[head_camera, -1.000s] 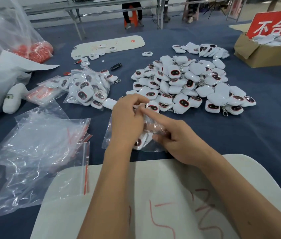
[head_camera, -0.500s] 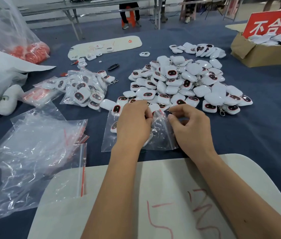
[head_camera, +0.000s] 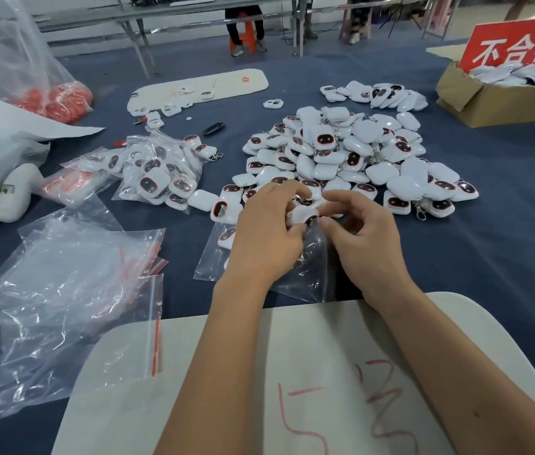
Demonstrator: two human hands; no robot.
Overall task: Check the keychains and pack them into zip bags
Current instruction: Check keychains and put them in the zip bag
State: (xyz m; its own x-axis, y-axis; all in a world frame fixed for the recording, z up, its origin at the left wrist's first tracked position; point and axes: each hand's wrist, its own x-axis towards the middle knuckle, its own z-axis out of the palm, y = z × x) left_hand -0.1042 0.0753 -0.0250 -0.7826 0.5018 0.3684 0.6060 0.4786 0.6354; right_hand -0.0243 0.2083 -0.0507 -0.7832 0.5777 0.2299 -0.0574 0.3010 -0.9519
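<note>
A big heap of white keychains point(head_camera: 351, 159) with dark red-rimmed faces lies on the blue cloth. In front of it a clear zip bag point(head_camera: 309, 274) holds a few keychains. My left hand point(head_camera: 266, 234) grips a white keychain point(head_camera: 302, 213) at the bag's mouth. My right hand point(head_camera: 364, 238) pinches the bag's upper edge next to that keychain. The bag's contents are mostly hidden under my hands.
Filled zip bags point(head_camera: 158, 172) lie at the left, empty zip bags point(head_camera: 62, 290) at the near left. A white board point(head_camera: 325, 389) with red marks lies nearest. A cardboard box point(head_camera: 502, 100) with a red sign stands at the far right. A large plastic sack point(head_camera: 3, 77) sits at the far left.
My hands moved up from the bag's middle to its mouth near the heap. The left hand now grips a keychain there, and the right fingers have spread wider.
</note>
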